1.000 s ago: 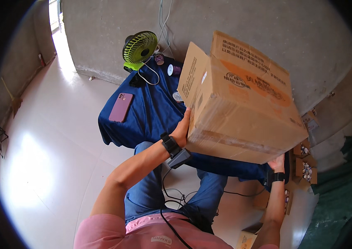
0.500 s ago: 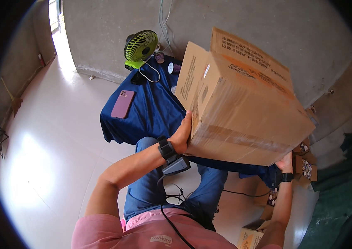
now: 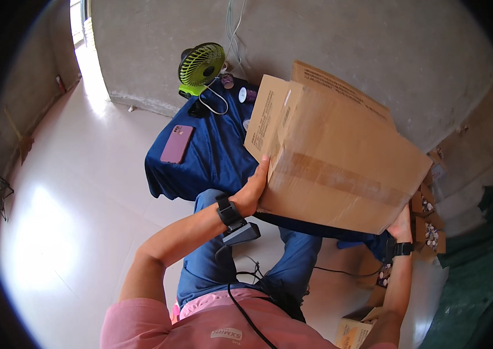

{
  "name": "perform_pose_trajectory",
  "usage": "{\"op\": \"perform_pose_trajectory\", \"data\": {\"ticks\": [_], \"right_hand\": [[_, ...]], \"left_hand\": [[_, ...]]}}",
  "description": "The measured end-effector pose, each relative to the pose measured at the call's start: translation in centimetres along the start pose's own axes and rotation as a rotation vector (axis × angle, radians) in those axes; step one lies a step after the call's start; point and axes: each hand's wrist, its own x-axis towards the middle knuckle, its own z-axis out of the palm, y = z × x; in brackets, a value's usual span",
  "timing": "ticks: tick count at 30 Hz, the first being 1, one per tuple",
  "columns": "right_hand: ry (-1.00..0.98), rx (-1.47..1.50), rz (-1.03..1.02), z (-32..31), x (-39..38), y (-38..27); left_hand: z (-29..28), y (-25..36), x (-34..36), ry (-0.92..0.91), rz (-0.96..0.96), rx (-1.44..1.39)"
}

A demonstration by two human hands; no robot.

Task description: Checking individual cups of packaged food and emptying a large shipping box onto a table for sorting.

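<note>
Taped corrugated cardboard box point(image 3: 339, 157), left hand point(image 3: 253, 191) and right hand point(image 3: 400, 224) grip pressed flat on its sides

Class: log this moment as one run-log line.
left hand: grips cardboard box side | right hand: supports box corner | box: lifted, tilted, taped seam showing | below: blue cloth

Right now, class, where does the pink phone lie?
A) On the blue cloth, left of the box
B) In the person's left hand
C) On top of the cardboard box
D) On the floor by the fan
A: the pink phone lies flat on the blue cloth, left of the cardboard box.
</note>
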Motion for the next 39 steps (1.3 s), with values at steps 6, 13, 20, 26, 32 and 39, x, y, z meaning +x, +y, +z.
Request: {"op": "perform_pose_trajectory", "data": {"ticks": [6,13,20,26,32,39], "right_hand": [[-0.034,-0.034,-0.099,0.8,-1.1,-1.5],[0.055,-0.140,-0.285,2.0,-1.3,0.1],[-0.046,-0.042,-0.206,2.7,-0.4,-0.9],[-0.018,-0.232,-0.133,4.3,1.1,-4.2],[0.014,-0.357,-0.024,6.3,1.0,-6.6],[0.025,-0.401,0.007,7.3,0.9,-6.8]], "left_hand": [[-1.0,0.0,0.3,0.016,0.394,0.352],[-3.0,0.4,0.9,-0.015,0.856,0.959],[-2.5,2.2,3.9,0.103,1.109,1.226],[-2.3,4.8,5.1,-0.062,0.962,1.057],[-1.7,6.4,5.3,-0.064,0.827,1.028],[-2.6,6.4,5.7,-0.038,0.792,1.099]]}}
